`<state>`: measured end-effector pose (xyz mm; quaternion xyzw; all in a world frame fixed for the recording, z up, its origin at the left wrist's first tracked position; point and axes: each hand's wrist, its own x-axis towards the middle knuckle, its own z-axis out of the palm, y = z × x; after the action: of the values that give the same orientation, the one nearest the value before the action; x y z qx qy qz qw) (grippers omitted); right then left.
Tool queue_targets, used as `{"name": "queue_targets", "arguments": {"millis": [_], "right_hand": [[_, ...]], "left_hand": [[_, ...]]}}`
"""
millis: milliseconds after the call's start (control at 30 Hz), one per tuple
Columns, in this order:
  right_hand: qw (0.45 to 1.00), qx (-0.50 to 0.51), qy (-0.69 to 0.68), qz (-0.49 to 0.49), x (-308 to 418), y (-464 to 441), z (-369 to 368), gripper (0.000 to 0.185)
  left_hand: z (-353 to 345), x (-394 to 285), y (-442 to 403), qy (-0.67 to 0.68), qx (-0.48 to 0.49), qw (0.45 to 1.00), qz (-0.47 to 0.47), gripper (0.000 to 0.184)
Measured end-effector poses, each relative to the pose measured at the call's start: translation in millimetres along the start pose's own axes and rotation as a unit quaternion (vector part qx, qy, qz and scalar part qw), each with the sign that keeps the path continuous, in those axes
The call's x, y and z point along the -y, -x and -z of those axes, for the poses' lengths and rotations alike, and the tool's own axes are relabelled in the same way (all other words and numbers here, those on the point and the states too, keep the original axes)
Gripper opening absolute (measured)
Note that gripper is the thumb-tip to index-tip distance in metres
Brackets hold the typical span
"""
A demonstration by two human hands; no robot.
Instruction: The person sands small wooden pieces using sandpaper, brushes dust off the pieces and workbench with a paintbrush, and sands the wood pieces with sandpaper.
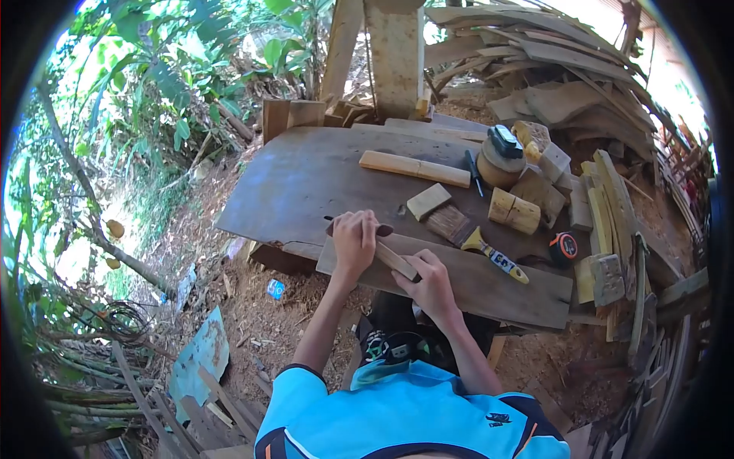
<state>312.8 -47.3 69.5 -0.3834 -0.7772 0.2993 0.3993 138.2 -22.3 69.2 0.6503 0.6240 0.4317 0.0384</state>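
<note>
My right hand (432,284) is closed on the near end of a short wooden stick (397,262), held at a slant over a wide board at the table's front edge. My left hand (355,243) is closed over the stick's far end, fingers wrapped round a dark, narrow piece (384,229) that pokes out on both sides of the fist. Its kind is hidden by the fingers. Beyond the hands, a paintbrush (489,251) with a yellow handle lies on the table, and a pale wood block (429,202) is by its bristles.
The dark wooden table (298,176) carries a long wood strip (415,169), a pen (474,173), a round pot (501,164), a cut wood cylinder (514,211) and a tape measure (563,248). Stacked planks (566,61) rise behind on the right. Several offcuts line the right edge.
</note>
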Motion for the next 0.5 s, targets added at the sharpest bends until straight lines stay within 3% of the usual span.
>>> {"name": "queue_targets", "arguments": {"millis": [67,167,500], "right_hand": [[1.000,-0.009,0.015,0.006,0,-2,-1,0.028],[1.000,-0.013,0.027,0.008,-3,-1,-3,0.026],[0.993,-0.038,0.113,0.015,5,11,13,0.024]], "left_hand": [[1,-10,9,-0.091,0.009,0.992,-0.090,0.016],[-6,-38,27,-0.088,0.035,0.984,-0.148,0.022],[25,5,1,0.008,0.118,0.979,-0.164,0.017]]}}
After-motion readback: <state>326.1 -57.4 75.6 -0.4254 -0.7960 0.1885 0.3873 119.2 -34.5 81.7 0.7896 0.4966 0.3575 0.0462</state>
